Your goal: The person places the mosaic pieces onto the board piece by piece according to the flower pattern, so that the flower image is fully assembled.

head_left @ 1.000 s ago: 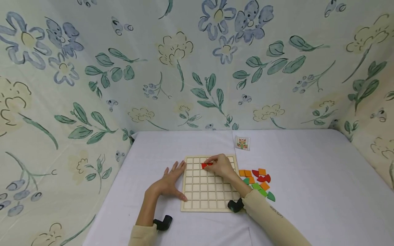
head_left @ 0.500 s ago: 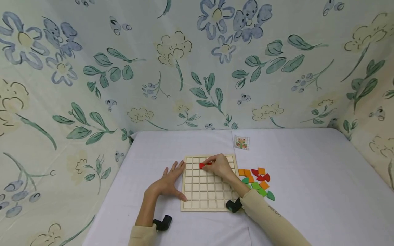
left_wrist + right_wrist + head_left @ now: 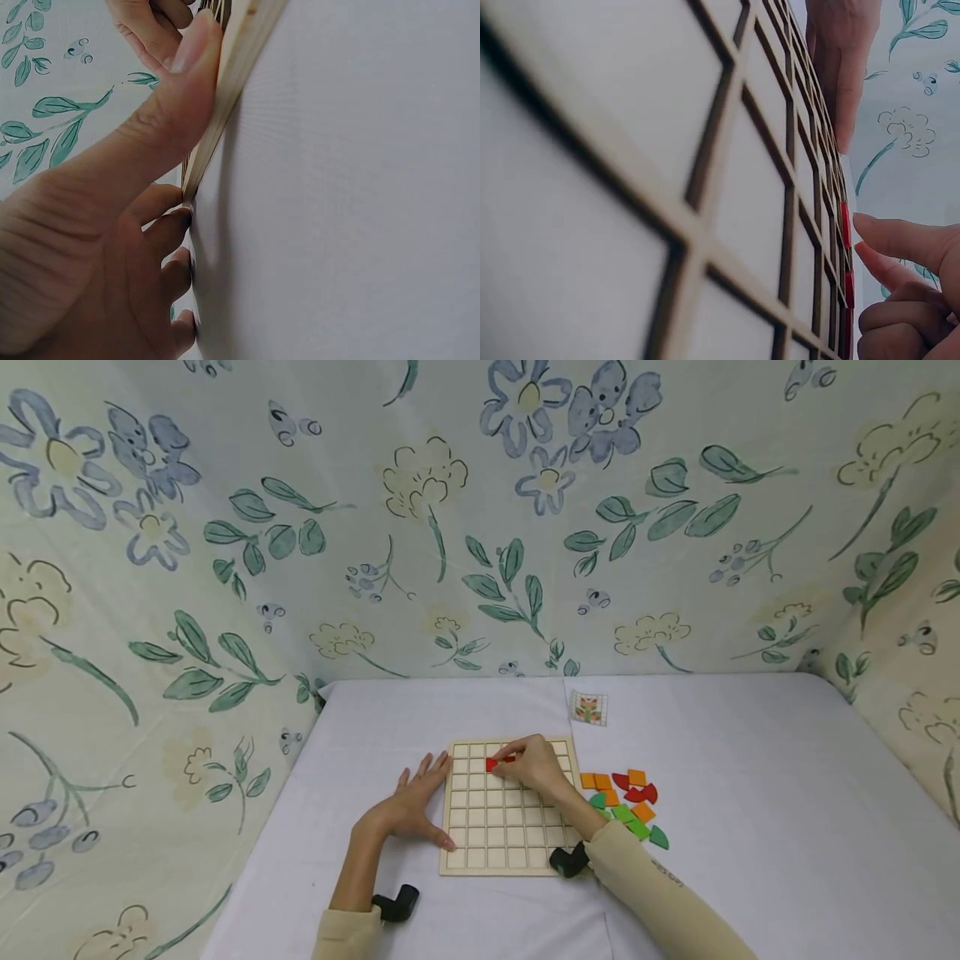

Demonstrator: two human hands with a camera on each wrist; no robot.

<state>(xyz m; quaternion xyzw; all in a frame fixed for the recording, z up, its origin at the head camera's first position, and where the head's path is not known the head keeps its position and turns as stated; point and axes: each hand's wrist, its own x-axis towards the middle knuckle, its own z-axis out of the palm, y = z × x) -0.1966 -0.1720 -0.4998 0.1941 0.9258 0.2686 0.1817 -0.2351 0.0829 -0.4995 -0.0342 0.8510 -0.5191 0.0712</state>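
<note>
A pale wooden grid board (image 3: pixel 477 837) lies on the white cloth in front of me. My right hand (image 3: pixel 534 768) reaches over its upper part, thumb and index fingertips pinching at a small red tile (image 3: pixel 491 764) in a cell of the second row. More red (image 3: pixel 849 289) shows further along that row in the right wrist view, partly behind the hand in the head view. My left hand (image 3: pixel 408 810) is spread along the board's left side. Its thumb (image 3: pixel 191 60) rests on the frame, while the other fingers lie on the cloth against the edge.
Right of the board lies a loose group of orange squares (image 3: pixel 603 782), red pieces (image 3: pixel 650 793), light green squares (image 3: pixel 623 813) and darker green quarter-rounds (image 3: pixel 659 837). A small pattern card (image 3: pixel 590 708) lies behind the board. Flowered cloth (image 3: pixel 420 568) hangs behind the table.
The right hand has moved the red tile slightly left into its cell, then stayed there. The left hand holds its place at the board's edge.
</note>
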